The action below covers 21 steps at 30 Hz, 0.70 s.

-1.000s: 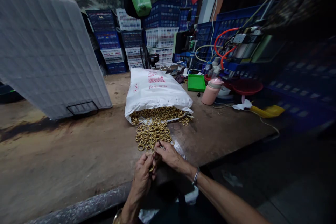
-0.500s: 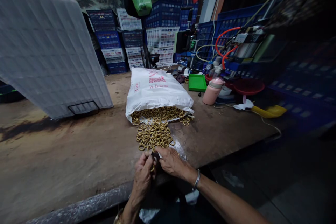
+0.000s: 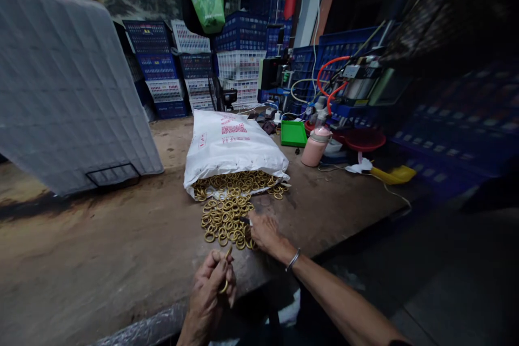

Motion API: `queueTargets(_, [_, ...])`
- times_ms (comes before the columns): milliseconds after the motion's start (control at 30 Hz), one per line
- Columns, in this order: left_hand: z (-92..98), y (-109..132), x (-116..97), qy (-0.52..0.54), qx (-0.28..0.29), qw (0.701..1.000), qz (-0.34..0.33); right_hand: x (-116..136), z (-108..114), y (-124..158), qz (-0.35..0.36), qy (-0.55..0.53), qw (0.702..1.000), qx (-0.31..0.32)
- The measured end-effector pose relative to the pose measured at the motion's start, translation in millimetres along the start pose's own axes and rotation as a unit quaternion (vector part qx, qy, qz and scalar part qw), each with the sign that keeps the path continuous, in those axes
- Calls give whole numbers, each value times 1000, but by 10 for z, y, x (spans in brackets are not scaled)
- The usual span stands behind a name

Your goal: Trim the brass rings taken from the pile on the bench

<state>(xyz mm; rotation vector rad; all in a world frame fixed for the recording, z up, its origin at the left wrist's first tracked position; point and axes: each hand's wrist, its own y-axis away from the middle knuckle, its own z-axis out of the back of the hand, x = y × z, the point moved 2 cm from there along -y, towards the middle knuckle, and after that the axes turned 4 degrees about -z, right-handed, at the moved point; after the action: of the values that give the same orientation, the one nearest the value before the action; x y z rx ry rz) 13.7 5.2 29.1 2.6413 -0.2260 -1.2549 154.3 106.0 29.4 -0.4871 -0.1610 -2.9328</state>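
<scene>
Gold-coloured round rings (image 3: 223, 217) lie spilled before a white, red-printed sack (image 3: 237, 150). Your left hand (image 3: 210, 282) pinches one; your right hand (image 3: 266, 232), gripping a small dark object (image 3: 245, 220), meets the rings: apparently ring-picking, calling for fine aim.

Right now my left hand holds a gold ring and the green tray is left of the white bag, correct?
No: the green tray is right of the white bag, as the head view shows. Your left hand does hold a gold ring.
</scene>
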Motion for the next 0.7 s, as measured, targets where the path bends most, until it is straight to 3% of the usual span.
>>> queueTargets(133, [72, -49, 12, 50, -13, 999, 13, -277, 34, -305, -54, -10, 998, -43])
queueTargets(267, [179, -120, 90, 59, -56, 996, 47, -363, -38, -475, -65, -26, 996, -52])
queueTargets(400, [193, -122, 92, 61, -80, 993, 55, -351, -94, -502, -60, -42, 996, -55])
queueTargets(700, [158, -150, 66, 92, -61, 991, 73, -365, -50, -390, -29, -110, 991, -72])
